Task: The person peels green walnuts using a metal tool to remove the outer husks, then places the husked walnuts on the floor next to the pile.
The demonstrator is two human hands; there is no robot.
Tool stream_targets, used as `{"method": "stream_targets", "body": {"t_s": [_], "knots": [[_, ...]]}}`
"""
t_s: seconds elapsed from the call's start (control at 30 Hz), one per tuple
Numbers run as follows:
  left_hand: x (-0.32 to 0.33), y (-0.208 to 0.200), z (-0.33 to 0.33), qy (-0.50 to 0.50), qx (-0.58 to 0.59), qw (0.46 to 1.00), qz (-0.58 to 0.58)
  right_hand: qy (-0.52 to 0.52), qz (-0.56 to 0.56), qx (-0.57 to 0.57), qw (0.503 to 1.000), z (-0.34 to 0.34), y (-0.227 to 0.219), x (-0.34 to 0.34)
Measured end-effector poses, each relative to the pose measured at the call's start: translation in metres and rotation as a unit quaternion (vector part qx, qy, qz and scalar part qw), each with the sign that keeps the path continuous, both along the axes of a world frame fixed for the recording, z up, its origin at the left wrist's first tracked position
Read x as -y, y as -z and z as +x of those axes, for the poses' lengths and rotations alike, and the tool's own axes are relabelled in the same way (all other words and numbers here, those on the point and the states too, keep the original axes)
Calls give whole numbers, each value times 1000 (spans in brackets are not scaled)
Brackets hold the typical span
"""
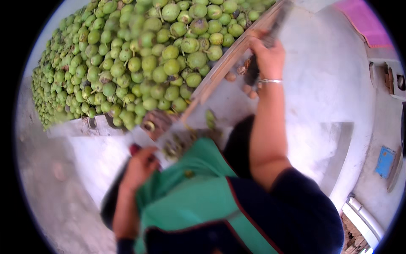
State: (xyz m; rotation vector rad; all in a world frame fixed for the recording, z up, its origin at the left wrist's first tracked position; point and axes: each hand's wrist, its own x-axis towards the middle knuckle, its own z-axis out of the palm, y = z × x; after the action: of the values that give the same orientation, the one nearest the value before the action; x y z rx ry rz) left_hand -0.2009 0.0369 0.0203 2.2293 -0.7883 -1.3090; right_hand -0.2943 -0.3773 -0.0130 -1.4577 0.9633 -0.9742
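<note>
My right hand (269,57) reaches forward past the wooden board and is closed around a long dark bar-like tool (279,21), which motion blurs. Several brown walnuts (246,89) lie on the floor just below that hand. Low over my lap, my left hand (141,167) has its fingers curled around a red-ended object (134,149), mostly hidden in the grip. Just ahead of it is a brown wooden block (155,122) with a pale ring-shaped piece on it. Cut green husk pieces (173,146) lie beside the block, near my green apron (190,207).
A large heap of round green fruits (169,65) fills the far left, bounded by a wooden board (224,59). Pale concrete floor (325,72) spreads to the right. Farther out are a pink cloth (366,21) and a blue flat object (385,162).
</note>
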Motion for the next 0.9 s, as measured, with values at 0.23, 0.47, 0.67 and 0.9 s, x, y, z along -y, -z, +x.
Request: {"method": "stream_targets", "body": {"t_s": [0.23,0.47,0.67,0.9], "knots": [[19,-17,9,42,40,998,-18,128,201,54,970,-36,54,45],[74,-39,95,64,245,962,-105,116,205,22,972,-31,66,47],[198,-66,229,31,542,803,-246,132,182,125,966,-30,80,59],[265,-49,317,115,666,734,-71,156,186,125,962,-12,48,40]]}}
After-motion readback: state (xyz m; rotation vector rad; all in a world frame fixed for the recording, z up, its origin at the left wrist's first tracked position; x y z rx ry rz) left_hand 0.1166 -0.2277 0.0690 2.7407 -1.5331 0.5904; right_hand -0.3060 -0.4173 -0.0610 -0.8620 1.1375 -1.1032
